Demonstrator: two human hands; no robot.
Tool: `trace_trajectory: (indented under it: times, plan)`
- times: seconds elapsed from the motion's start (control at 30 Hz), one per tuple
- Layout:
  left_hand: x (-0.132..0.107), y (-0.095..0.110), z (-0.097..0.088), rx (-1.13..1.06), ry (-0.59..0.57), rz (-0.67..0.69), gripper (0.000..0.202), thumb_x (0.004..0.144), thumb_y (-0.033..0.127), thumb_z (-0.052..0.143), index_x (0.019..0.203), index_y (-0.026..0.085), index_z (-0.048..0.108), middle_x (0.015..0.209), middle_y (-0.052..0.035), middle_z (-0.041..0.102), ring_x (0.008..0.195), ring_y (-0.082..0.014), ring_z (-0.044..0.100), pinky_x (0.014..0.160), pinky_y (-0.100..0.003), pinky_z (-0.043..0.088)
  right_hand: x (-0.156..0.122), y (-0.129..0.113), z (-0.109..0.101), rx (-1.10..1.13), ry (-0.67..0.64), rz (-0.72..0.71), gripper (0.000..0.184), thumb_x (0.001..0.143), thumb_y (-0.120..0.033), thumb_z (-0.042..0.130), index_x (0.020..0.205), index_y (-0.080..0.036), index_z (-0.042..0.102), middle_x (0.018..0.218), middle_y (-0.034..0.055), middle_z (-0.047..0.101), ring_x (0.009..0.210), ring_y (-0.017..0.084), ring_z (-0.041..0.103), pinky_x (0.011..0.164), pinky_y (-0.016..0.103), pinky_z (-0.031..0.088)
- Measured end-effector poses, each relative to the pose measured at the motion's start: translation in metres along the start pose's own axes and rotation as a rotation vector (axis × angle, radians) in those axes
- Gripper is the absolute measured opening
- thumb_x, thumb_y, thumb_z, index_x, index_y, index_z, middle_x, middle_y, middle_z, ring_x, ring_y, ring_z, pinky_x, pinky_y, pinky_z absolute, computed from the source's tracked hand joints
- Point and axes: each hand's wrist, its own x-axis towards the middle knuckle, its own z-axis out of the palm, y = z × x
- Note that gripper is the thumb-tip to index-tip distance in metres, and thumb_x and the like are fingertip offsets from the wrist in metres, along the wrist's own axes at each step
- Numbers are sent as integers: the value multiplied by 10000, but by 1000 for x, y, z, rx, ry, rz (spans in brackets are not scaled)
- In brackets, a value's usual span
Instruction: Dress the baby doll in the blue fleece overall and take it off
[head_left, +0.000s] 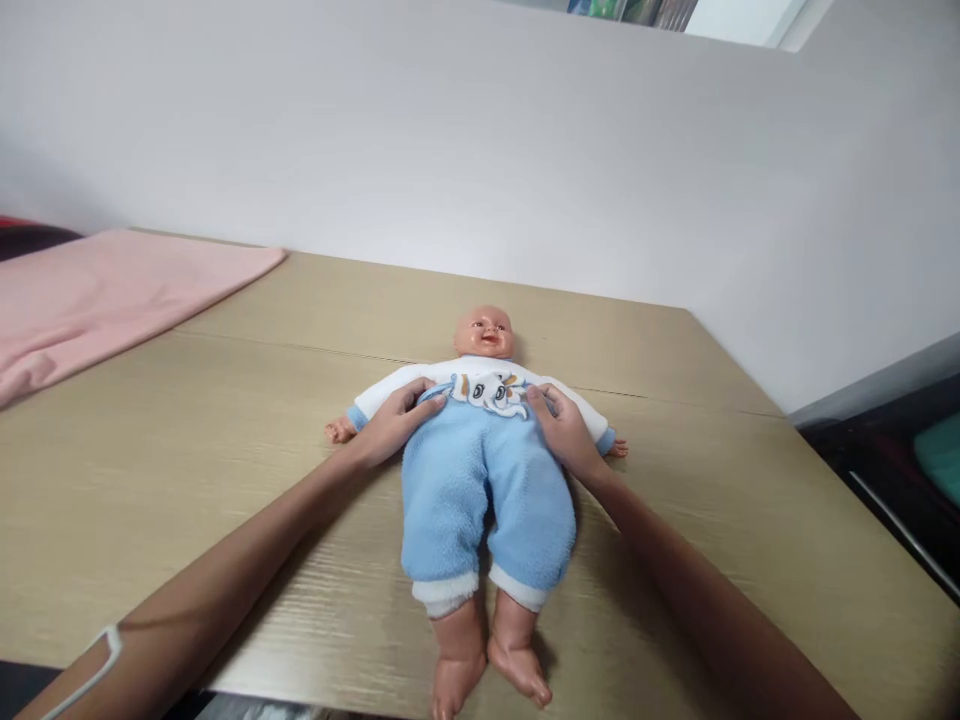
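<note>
A baby doll (484, 335) lies on its back on the wooden table (225, 440), head away from me, bare feet toward me. It wears a white top with a cartoon print and fluffy blue trousers (480, 490). My left hand (394, 420) grips the trousers' waistband at the doll's side on my left. My right hand (562, 425) grips the waistband on the opposite side. Both hands have fingers curled around the fabric at the doll's waist.
A pink cloth (97, 295) lies on the table's far left corner. A white wall (480, 150) stands right behind the table. To the right the table ends, with dark furniture and a teal item (937, 450) below.
</note>
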Motion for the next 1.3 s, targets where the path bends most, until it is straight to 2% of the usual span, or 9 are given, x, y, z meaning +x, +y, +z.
trace_trajectory:
  times: [0.2,0.3,0.43,0.57,0.8,0.93,1.03,1.17,1.3]
  plan:
    - [-16,-14,-4,154,75,-48,257,991,487,592,951,240,647,1033,-42,716,1114,-322,616,1000,-418,499,-33,6,-25,-21,-132,37,428,1048,-644,624,856,-262,611,843,0,595,823,233,560,830,380,511]
    - [-19,-18,1,42,158,-154,273,944,497,671,1051,248,709,1174,-71,763,1288,-373,612,1118,-466,492,-44,7,-25,82,-101,115,344,1023,-616,675,984,-275,645,976,16,661,971,263,621,966,412,548]
    - [-18,-19,12,-287,265,-246,471,917,592,783,1228,238,756,1392,-116,762,1481,-388,575,1221,-461,461,-50,8,-9,418,-3,345,439,978,-669,733,1217,-304,680,1293,42,766,1281,297,688,1194,473,544]
    - [-17,-14,23,-467,229,-192,621,968,669,781,1383,212,713,1349,-119,787,1283,-329,706,1097,-415,552,-49,4,5,627,27,472,575,946,-723,762,1363,-332,707,1558,36,711,1481,317,637,1278,506,523]
    - [-12,-17,20,-414,141,-127,501,998,650,780,1273,232,776,1194,-56,808,1065,-236,692,937,-316,537,-48,-6,1,735,-33,407,541,930,-654,841,1360,-338,751,1395,17,815,1450,325,672,1224,483,574]
    - [-9,-23,10,-399,79,-124,389,983,582,814,1145,228,820,1163,-43,803,1041,-233,669,937,-310,504,-45,-5,-4,778,-53,416,514,864,-622,915,1268,-329,794,1343,18,836,1447,345,674,1253,492,551]
    - [-8,-24,6,-390,62,-109,355,997,560,802,1151,241,828,1197,-43,795,1096,-252,668,982,-319,490,-44,-1,-5,785,-90,423,528,847,-605,928,1281,-337,793,1348,33,835,1463,358,662,1257,526,545]
    - [-11,-18,9,-251,102,-42,337,1025,566,759,1112,244,805,1167,-38,754,1123,-258,637,1032,-333,470,-46,3,-2,787,-86,415,548,859,-601,918,1329,-358,776,1401,14,810,1470,337,656,1296,519,508]
    - [-14,-15,13,-179,199,3,391,1031,596,741,936,221,691,899,11,596,859,-188,515,810,-296,427,-48,5,1,582,30,273,461,916,-580,876,1293,-332,781,1427,-1,787,1460,301,646,1372,461,394]
